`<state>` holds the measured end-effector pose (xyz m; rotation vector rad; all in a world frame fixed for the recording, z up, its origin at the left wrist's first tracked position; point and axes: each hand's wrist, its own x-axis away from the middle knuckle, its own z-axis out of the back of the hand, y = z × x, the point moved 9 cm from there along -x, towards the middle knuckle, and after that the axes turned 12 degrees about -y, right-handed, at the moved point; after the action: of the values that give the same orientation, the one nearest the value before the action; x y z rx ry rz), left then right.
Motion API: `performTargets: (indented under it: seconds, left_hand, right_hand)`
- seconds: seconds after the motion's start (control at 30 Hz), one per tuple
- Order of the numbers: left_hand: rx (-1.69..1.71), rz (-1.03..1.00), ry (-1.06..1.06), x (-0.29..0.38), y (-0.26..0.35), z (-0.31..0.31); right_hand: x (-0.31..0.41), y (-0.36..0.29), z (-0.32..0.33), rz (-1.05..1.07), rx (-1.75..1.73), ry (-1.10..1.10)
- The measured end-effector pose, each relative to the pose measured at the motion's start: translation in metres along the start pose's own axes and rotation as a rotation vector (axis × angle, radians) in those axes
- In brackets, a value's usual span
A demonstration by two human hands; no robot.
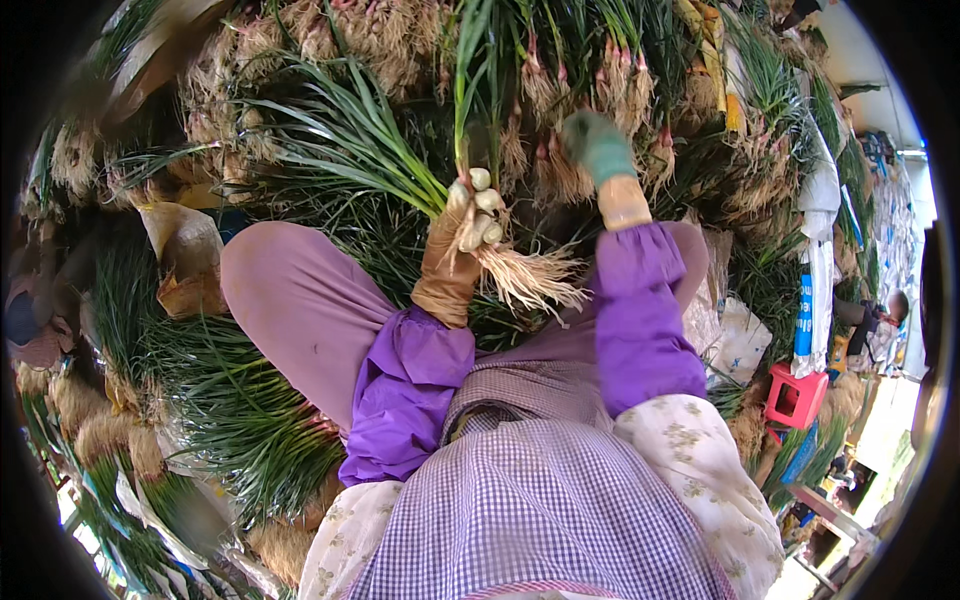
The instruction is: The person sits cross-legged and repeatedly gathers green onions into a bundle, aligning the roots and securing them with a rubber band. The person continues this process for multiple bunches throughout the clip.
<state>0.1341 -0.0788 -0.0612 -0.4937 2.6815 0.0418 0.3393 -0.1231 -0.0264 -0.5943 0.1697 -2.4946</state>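
My left hand [444, 259], in a brown glove, grips a small bunch of green-leaved bulb plants [397, 161], which look like young garlic or spring onions. Their long leaves fan up and to the left, and pale stringy roots [529, 277] hang out to the right. Several rounded white shapes show at the grip; whether they are bulbs or glove tips is unclear. My right hand [600, 146], blurred in a green glove, reaches forward to the rooted plants [562, 169] with pinkish stem bases. Its fingers are hidden, so any hold on them cannot be seen.
Plants lie heaped around my knees, with a leafy pile [255, 420] at left and root bundles [382, 45] ahead. A sack piece [180, 247] lies beside my left knee. A red plastic stool [796, 395] stands right. Another person [885, 330] is at the far right.
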Motion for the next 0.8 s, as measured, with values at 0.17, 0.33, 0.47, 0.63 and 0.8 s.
performTargets:
  seconds: [0.17, 0.33, 0.47, 0.63, 0.8]
  left_hand:
    - [-0.281, 0.109, 0.284, 0.012, -0.012, 0.02]
    - [-0.675, 0.154, 0.743, 0.039, 0.003, 0.045]
    - [-0.697, 0.108, 0.601, 0.032, 0.009, 0.058]
    - [-0.732, 0.21, 0.564, 0.033, 0.006, 0.053]
    - [-0.759, 0.23, 0.616, 0.034, 0.006, 0.051]
  right_hand:
    - [0.088, -0.052, -0.032, 0.379, -0.467, -0.301]
    - [0.074, -0.048, -0.048, 0.306, -0.434, -0.113]
    - [0.097, -0.065, -0.06, 0.472, 0.083, -0.119]
    - [0.087, -0.019, -0.059, 0.134, -0.287, -0.507]
    - [0.048, -0.052, -0.103, 0.265, -0.698, -0.366]
